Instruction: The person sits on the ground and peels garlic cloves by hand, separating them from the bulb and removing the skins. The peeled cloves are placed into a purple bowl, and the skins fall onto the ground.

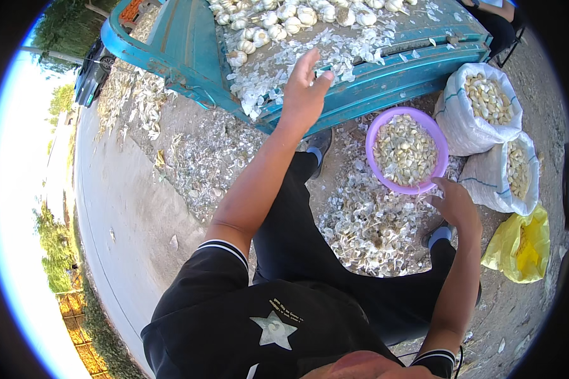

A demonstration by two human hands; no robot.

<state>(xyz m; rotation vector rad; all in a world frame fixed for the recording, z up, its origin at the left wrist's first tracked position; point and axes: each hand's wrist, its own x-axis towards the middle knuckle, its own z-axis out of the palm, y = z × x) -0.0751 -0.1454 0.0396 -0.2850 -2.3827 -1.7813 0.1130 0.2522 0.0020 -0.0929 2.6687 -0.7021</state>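
My left hand [308, 87] is raised over the edge of a blue metal truck bed [383, 78], thumb and fingers apart, with nothing seen in it. Beneath and beyond it lie papery garlic skins [260, 87] and many whole garlic bulbs [291, 23]. My right hand [457, 203] is beside the near right rim of a purple plastic basin [371, 147], its thumb and fingers spread. Its fingertips are at the rim; whether they touch it I cannot tell. Peeled-apart garlic cloves [405, 149] fill much of the basin.
Two white woven sacks [459, 118] of garlic cloves stand right of the basin, with a yellow plastic bag [497, 241] nearer me. Garlic skins [374, 232] litter the ground between my feet. Another person [497, 23] sits at the upper right. A dark car [92, 71] stands at the upper left.
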